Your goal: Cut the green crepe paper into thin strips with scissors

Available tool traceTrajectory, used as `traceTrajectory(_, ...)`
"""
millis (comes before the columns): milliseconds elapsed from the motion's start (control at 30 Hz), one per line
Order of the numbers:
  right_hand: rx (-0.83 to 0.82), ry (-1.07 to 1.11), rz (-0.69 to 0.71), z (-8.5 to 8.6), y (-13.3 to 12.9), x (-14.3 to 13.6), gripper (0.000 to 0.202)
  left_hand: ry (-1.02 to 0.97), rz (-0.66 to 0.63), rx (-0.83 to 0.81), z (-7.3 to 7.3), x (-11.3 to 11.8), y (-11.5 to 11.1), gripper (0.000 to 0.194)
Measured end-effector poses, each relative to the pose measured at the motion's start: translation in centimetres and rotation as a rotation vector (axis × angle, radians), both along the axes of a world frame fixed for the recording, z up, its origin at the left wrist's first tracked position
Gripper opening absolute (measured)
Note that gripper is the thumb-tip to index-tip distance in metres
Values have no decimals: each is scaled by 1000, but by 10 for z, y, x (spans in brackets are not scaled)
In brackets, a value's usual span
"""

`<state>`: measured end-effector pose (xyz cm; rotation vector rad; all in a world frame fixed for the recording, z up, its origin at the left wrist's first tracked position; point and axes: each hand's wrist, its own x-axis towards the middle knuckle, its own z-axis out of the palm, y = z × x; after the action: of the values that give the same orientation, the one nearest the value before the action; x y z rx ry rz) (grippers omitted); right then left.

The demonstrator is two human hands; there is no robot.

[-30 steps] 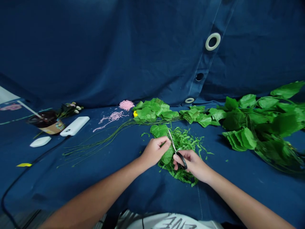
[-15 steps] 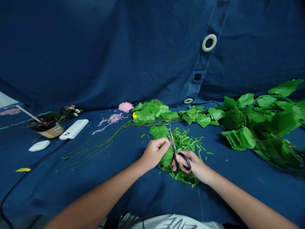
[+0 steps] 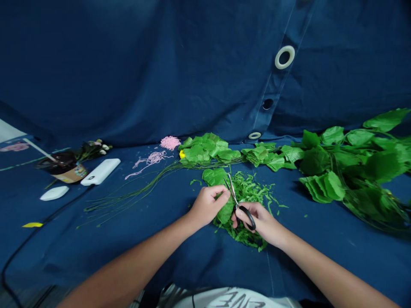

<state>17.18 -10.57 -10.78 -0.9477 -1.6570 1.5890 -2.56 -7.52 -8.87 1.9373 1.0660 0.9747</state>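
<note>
My left hand [image 3: 210, 203] pinches a green artificial leaf [image 3: 226, 211] above the cloth, thumb and fingers pressed together. My right hand [image 3: 257, 220] is wrapped round the black handles of a pair of scissors [image 3: 233, 191], whose blades point away from me and stand slightly apart beside the left fingertips. Under both hands spreads a pile of green shredded clippings [image 3: 248, 192]. Another green leaf [image 3: 213, 175] lies just beyond my left hand. Part of the pinched leaf is hidden by my fingers.
Stacked green leaves [image 3: 205, 149] with long thin stems lie behind, and a leafy heap [image 3: 362, 158] is on the right. Pink thread [image 3: 152, 158], a white power bank [image 3: 101, 172] with a black cable, and a drink cup [image 3: 66, 169] with a straw are on the left.
The scissors have tilted slightly in my right hand. My left hand keeps its pinch, and the whole view has shifted a little.
</note>
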Motion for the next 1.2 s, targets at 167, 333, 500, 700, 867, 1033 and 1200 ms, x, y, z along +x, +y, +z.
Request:
traceTrajectory(167,12,-12,-2,2,0,0,46,-28,9,-8,-1,1,1,34)
traceTrajectory(333,6,-9,-13,0,0,1,48,15,-11,9,0,1,0,34)
traceTrajectory(500,13,-7,-31,-1,1,2,45,19,-33,0,4,1,-1,35)
traceTrajectory(700,-22,20,-70,-6,4,2,45,-29,-17,-18,3,2,0,35)
traceTrajectory(867,-11,2,-18,-5,3,2,49,-81,6,-54,0,2,2,34)
traceTrajectory(1033,84,-33,-54,-3,3,3,39,-101,46,-54,0,2,1,32)
traceTrajectory(1200,60,-42,-15,-3,3,5,39,-17,28,8,1,1,0,32)
